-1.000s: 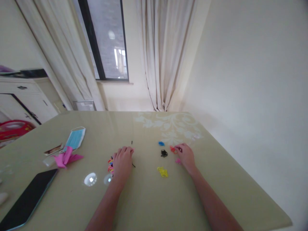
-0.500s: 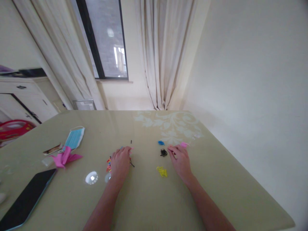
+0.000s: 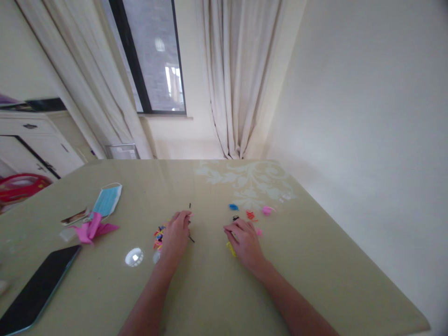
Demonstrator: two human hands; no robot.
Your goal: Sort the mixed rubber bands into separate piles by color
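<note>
Two hands (image 3: 176, 237) (image 3: 248, 242), one mixed pile (image 3: 158, 238)

The phone (image 3: 40, 290) lies on the table (image 3: 213, 289), left of the piles (image 3: 158, 238).

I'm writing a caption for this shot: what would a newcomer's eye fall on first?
Probably the bright pink paper bird on the left of the table, in front of a blue mask. Next comes a mixed-colour heap partly hidden by the left hand, then a red heap and a blue heap beyond the right hand.
</note>
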